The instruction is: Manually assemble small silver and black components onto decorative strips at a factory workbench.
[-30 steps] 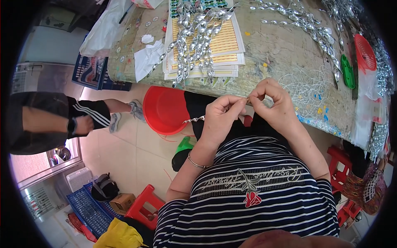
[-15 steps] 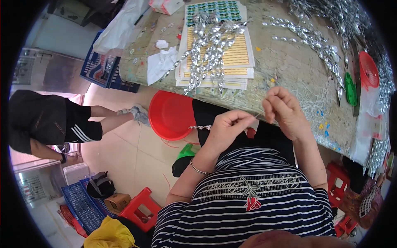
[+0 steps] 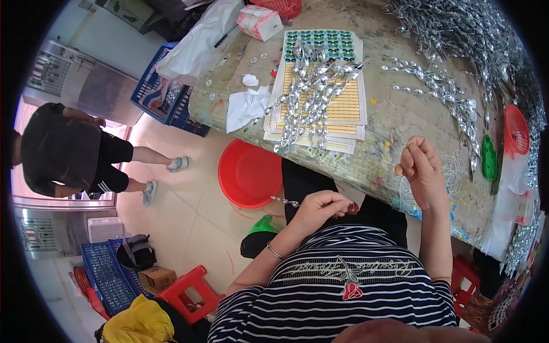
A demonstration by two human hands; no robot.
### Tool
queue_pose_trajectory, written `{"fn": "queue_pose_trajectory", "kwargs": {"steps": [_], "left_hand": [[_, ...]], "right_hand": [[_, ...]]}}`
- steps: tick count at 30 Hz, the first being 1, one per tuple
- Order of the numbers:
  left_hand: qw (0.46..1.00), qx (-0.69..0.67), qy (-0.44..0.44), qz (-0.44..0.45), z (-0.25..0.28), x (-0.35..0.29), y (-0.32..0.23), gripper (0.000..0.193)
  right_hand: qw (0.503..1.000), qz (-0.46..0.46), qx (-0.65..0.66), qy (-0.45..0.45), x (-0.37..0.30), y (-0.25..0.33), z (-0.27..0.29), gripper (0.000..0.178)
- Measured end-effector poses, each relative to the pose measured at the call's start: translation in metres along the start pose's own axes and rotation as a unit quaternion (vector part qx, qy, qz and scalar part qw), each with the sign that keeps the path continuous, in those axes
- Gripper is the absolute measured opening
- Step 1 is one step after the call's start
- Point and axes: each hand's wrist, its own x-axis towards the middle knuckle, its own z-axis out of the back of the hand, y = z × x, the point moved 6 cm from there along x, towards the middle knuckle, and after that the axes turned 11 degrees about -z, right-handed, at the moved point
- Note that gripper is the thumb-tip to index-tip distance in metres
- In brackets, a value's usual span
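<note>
My left hand (image 3: 320, 210) is closed in front of my belly, thumb against the fingers. A twisted silver foil strand (image 3: 285, 201) pokes out of its left side, and the rest is hidden in the fist. Higher up and to the right, my right hand (image 3: 424, 171) is raised by the table edge with its fingertips pinched together; anything in them is too fine to see. Beside it lies a tangle of thin white string (image 3: 454, 166). Several more silver strands (image 3: 309, 94) rest on a stack of printed sheets (image 3: 359, 117) on the table.
A large heap of silver strands (image 3: 469, 40) covers the table's far right, near a green plastic tool (image 3: 489, 157) and a red basket (image 3: 516, 128). A red basin (image 3: 250, 171) stands on the floor to my left. Another person (image 3: 63, 151) is at far left, by a doorway.
My hands have moved apart: the right one up and to the right, the left one slightly down. The view has shifted, and the other person has turned and stepped.
</note>
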Motion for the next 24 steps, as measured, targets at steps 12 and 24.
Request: {"fn": "queue_pose_trajectory", "kwargs": {"steps": [12, 24], "left_hand": [[0.991, 0.019, -0.116, -0.06, 0.011, 0.027, -0.031, 0.012], [0.992, 0.017, -0.076, -0.097, -0.001, 0.026, -0.034, 0.012]], "right_hand": [[0.979, -0.125, -0.139, 0.088, -0.009, -0.06, -0.021, 0.03], [0.97, -0.108, -0.179, 0.122, -0.013, -0.068, -0.039, 0.026]]}}
